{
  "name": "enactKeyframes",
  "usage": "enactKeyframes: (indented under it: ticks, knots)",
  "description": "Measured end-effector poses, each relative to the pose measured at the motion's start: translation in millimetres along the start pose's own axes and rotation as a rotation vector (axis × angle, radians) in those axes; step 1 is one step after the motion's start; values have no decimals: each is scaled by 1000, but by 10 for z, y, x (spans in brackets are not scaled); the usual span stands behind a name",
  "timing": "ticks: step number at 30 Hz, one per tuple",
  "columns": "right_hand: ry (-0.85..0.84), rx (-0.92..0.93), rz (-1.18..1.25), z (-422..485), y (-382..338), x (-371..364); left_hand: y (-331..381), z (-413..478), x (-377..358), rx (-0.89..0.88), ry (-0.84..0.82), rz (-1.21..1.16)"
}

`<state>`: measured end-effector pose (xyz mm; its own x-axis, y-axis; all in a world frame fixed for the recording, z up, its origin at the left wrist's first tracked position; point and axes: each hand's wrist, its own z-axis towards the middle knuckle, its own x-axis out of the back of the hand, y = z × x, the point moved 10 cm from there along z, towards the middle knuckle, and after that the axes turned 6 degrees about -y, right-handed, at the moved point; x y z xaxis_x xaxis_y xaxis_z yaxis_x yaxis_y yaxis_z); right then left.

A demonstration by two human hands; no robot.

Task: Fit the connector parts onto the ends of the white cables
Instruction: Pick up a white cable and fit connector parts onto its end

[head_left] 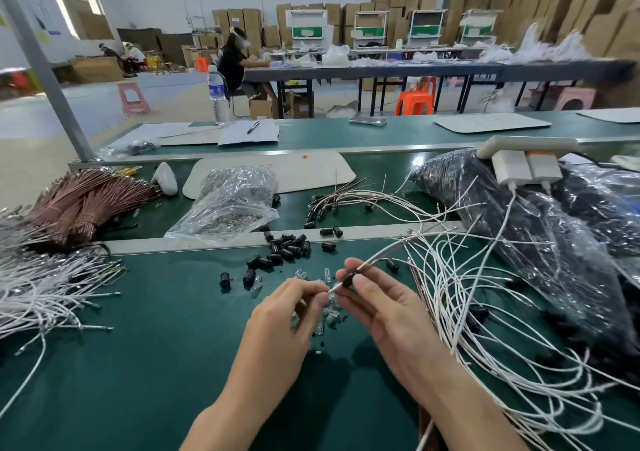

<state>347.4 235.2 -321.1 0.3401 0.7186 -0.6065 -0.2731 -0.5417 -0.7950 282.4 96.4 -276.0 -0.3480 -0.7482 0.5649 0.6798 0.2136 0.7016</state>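
Note:
My right hand pinches a white cable near its end, where a small black connector part sits on it. My left hand meets it from the left, fingertips closed on the cable's bare tip. Under the hands lie small clear plastic parts. Loose black connector parts are scattered just beyond. A tangle of white cables spreads to the right, and another pile of white cables lies at the left.
The green bench has a metal rail across it. Beyond are a clear bag of parts, brown wire bundles and finished cables. Black bags with white chargers fill the right. A water bottle stands farther back.

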Motion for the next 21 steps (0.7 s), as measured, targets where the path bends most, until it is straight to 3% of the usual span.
enactKeyframes:
  ticks: [11, 17, 21]
  knots:
    - [-46, 47, -64, -8, -24, -76, -160, -18, -153, 218, -52, -515]
    - [-122, 73, -220, -39, -19, -182, -174, -8, -137, 255, -9, -631]
    - [-82, 82, -245, -44, -42, -144, -168, -13, -198, 279, -60, -664]
